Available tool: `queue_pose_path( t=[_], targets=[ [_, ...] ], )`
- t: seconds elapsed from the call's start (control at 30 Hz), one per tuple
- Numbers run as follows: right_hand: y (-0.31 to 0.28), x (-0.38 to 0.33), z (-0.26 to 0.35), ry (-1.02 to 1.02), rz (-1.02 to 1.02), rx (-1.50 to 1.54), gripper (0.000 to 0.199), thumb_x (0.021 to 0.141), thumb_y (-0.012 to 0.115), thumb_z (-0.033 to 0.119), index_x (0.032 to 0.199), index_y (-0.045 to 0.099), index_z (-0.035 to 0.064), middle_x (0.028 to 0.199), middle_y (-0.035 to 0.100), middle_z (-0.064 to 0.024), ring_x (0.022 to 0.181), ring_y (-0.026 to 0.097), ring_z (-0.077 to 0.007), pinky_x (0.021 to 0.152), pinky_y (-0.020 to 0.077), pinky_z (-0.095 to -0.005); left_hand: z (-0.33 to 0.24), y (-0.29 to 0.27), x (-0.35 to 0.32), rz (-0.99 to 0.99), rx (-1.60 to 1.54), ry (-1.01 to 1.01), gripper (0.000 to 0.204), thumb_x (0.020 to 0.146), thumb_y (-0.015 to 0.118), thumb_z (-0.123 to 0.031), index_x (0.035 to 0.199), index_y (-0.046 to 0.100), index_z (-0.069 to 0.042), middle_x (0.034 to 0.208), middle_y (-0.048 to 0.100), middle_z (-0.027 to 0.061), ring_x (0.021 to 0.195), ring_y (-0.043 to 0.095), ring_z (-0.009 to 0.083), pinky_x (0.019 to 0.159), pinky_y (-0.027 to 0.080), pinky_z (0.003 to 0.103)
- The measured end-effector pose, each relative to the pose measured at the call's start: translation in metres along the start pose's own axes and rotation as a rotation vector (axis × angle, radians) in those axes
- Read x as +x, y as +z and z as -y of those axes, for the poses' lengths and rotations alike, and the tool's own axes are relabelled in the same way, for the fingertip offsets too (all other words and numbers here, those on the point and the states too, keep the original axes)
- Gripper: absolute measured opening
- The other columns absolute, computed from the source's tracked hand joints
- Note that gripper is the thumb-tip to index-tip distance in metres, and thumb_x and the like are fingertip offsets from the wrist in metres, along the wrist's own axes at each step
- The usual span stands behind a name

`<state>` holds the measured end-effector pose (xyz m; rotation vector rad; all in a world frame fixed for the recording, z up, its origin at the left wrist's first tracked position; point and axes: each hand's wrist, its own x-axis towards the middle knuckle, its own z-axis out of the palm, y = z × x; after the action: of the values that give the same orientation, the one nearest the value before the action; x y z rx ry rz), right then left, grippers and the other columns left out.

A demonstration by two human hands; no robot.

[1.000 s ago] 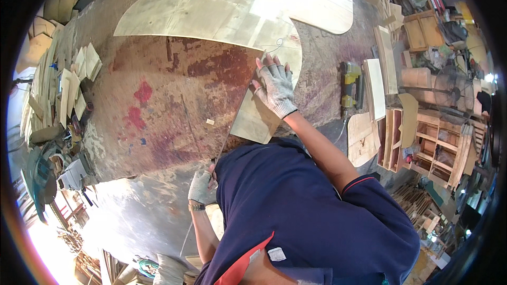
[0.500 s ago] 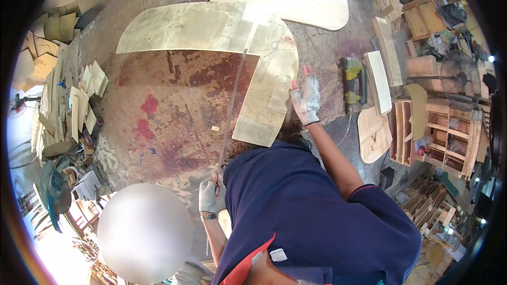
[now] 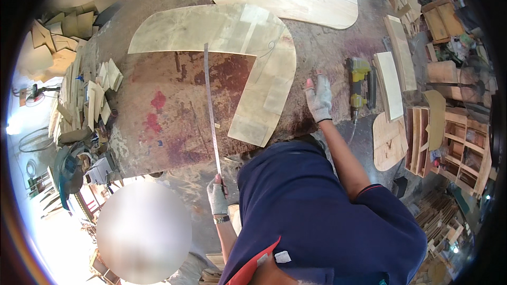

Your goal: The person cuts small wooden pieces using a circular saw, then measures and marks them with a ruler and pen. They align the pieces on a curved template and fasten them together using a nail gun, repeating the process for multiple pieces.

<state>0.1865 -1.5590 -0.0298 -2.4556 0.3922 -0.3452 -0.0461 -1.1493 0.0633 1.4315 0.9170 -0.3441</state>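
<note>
My left hand [image 3: 217, 198], in a pale work glove with bare fingertips, is closed on the near end of a long metal ruler [image 3: 210, 106]. The ruler reaches away from me over the worktable [image 3: 142, 153], its far tip at the inner edge of an L-shaped flat template [image 3: 280, 74]. That template is pale yellowish, with rounded outer corners and a small curl drawn on it. To its right, my gloved right hand [image 3: 319, 100] is open over the table, fingers apart and holding nothing. Whether it touches the tabletop I cannot tell.
A pale rounded board [image 3: 301, 0] lies at the far side. A yellow-green and black power tool [image 3: 358, 87] with a hose sits right of my right hand, beside wooden strips [image 3: 388, 87]. Wood offcuts [image 3: 95, 100] are stacked on the left. A tiny wood scrap [image 3: 217, 126] lies by the ruler.
The ruler has swung left and drawn back off the template, with my left hand pulling nearer. My right hand has moved right, away from the template's edge.
</note>
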Motion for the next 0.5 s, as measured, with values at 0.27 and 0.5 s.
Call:
queue_pose_path(
  t=[0.27,0.5],
  targets=[
    [0.001,0.007,-0.056,-0.087,0.225,-0.376,0.066,0.100,0.062,0.040,0.155,0.048,0.0070,0.165,0.038,-0.0221,0.154,0.032,-0.0429,0.125,0.0230,-0.0594,0.016,0.076,-0.029,-0.161,-0.215,-0.024,0.043,0.105,0.063,-0.049,0.082,0.056,-0.014,0.061,0.051,-0.0029,0.048,0.047,0.0081,0.043,0.036,0.025],
    [0.004,-0.007,-0.079,-0.180,0.252,-0.352,0.072,0.096,0.065,0.041,0.158,0.045,0.0100,0.171,0.030,-0.0174,0.159,0.024,-0.0405,0.128,0.0175,-0.0586,0.025,0.119,-0.042,-0.260,-0.464,0.001,0.040,0.106,0.063,-0.046,0.085,0.055,-0.012,0.063,0.050,-0.0005,0.049,0.047,0.0126,0.043,0.038,0.028]
  ],
)
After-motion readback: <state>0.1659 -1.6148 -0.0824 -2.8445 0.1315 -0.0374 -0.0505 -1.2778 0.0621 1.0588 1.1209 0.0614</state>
